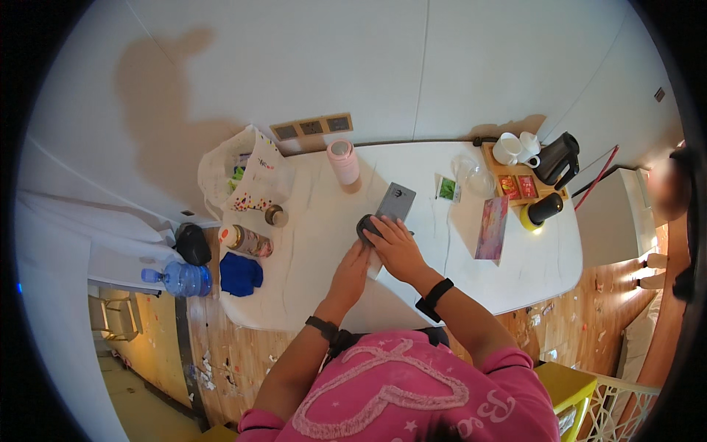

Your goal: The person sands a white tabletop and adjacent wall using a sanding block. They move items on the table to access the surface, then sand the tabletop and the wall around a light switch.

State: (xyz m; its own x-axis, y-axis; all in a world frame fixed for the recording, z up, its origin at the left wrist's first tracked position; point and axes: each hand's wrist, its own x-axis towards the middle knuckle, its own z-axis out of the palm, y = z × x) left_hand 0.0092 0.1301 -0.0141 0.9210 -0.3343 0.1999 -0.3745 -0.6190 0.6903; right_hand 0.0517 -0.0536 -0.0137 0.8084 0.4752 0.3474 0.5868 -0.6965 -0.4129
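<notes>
One black disc-shaped piece [364,227] is seen at the near-left end of one flat grey box [396,201]. It is touched by the left hand [350,275] and partly covered by the right hand [399,252]; whether either grip is closed cannot be told. It is probably light, stiff, smooth, best held by its rim. One pink bottle [343,163] is left of the box, two red sachets [508,187] right.

lettering [493,409]: pink shirt [390,387] | dark print [270,163]: white bag [258,177] | emblem [398,194]: flat grey thing [393,206]
</notes>
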